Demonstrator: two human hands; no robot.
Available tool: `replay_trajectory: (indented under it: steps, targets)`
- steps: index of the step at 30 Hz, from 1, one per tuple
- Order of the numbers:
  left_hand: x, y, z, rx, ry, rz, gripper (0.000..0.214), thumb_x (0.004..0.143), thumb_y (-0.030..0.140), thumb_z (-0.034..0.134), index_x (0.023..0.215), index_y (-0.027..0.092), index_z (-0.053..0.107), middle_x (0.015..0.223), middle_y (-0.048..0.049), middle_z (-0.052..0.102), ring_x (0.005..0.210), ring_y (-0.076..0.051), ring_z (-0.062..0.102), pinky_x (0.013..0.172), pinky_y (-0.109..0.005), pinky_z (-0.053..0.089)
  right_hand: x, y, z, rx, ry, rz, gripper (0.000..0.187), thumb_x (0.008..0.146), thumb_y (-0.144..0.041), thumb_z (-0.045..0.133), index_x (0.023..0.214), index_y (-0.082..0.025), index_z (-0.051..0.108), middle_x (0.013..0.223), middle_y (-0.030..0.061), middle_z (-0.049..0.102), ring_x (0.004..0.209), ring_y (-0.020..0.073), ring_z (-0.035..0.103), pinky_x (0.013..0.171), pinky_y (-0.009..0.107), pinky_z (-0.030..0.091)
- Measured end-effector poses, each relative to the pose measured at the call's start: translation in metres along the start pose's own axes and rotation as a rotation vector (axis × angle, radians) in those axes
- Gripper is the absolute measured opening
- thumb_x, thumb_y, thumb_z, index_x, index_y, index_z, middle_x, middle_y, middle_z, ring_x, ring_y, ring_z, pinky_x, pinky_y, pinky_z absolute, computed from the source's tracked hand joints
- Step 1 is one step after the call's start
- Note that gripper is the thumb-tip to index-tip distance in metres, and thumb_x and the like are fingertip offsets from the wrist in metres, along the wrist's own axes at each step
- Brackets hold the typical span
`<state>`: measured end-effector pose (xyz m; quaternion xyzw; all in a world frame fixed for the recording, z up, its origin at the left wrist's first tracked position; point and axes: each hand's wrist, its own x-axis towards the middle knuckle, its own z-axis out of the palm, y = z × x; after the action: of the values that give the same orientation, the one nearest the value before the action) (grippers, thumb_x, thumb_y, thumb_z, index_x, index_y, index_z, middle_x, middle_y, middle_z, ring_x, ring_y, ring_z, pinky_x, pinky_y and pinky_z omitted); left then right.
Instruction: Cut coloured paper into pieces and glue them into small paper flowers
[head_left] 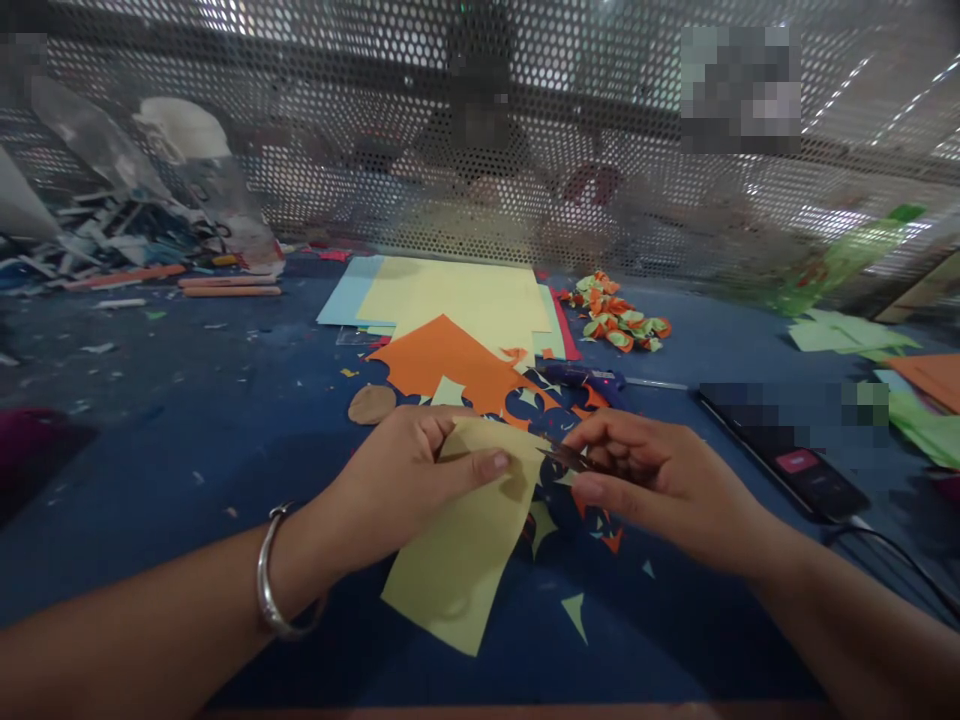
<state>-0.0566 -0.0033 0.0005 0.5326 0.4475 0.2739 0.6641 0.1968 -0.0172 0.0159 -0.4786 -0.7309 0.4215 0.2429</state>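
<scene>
My left hand pinches a strip of pale yellow paper near its top, thumb lying on the upper face. The strip hangs toward me, its lower end over the blue table. In my right hand is a pair of scissors, fingers closed about the handles, which are mostly hidden. The blades meet the paper's upper right edge. Beyond my hands lies an orange sheet with scalloped cut edges. A round brown disc rests left of it, and orange and green offcuts are scattered below the scissors.
Stacked coloured sheets lie at the back, beside orange and green paper flowers. A blue glue gun and a phone with a cable sit to the right. A bottle stands back left, before a perforated metal screen.
</scene>
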Motion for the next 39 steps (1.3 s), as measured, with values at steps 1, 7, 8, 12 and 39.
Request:
replay_trajectory:
  steps: [1,7,8,12,39]
  targets:
    - [-0.0005,0.0004,0.0003,-0.009,-0.003,0.000,0.030,0.081,0.046,0.077,0.095,0.020,0.074,0.085,-0.0046,0.080,0.067,-0.017,0.073,0.057,-0.022,0.055,-0.0004,-0.0004,0.0000,-0.001,0.002,-0.012,0.030,0.090,-0.048,0.067,0.101,-0.020,0.067,0.069,-0.0029,0.051,0.058,0.0094,0.046,0.053,0.021,0.039]
    - [-0.0018,0.0004,0.0015,0.015,-0.006,0.024,0.031,0.080,0.048,0.077,0.091,0.019,0.073,0.079,-0.0036,0.077,0.065,-0.016,0.071,0.057,-0.022,0.054,-0.0005,-0.0051,0.0008,-0.054,0.003,-0.009,0.028,0.091,-0.046,0.066,0.100,-0.019,0.066,0.067,-0.0030,0.050,0.058,0.0099,0.045,0.052,0.021,0.039]
    - [-0.0019,-0.0005,0.0013,0.018,-0.009,0.025,0.031,0.081,0.048,0.076,0.091,0.019,0.073,0.080,-0.0037,0.077,0.065,-0.016,0.071,0.057,-0.022,0.054,-0.0004,-0.0055,0.0010,-0.061,0.005,-0.011,0.028,0.090,-0.045,0.066,0.099,-0.019,0.066,0.068,-0.0030,0.050,0.058,0.0100,0.045,0.052,0.021,0.040]
    - [-0.0022,-0.0046,0.0005,0.029,-0.021,0.013,0.037,0.081,0.052,0.075,0.096,0.020,0.071,0.084,-0.0049,0.078,0.065,-0.017,0.071,0.058,-0.025,0.055,-0.0001,-0.0058,0.0011,-0.064,-0.002,-0.027,0.027,0.090,-0.045,0.066,0.099,-0.019,0.066,0.069,-0.0026,0.051,0.059,0.0101,0.045,0.052,0.022,0.039]
    - [-0.0031,-0.0029,0.0025,0.120,-0.015,0.032,0.034,0.083,0.052,0.072,0.092,0.019,0.071,0.084,-0.0061,0.078,0.068,-0.021,0.073,0.055,-0.025,0.053,-0.0030,-0.0052,-0.0003,-0.079,-0.070,-0.002,0.031,0.095,-0.050,0.059,0.099,-0.021,0.065,0.069,-0.0023,0.056,0.057,0.0105,0.051,0.053,0.024,0.040]
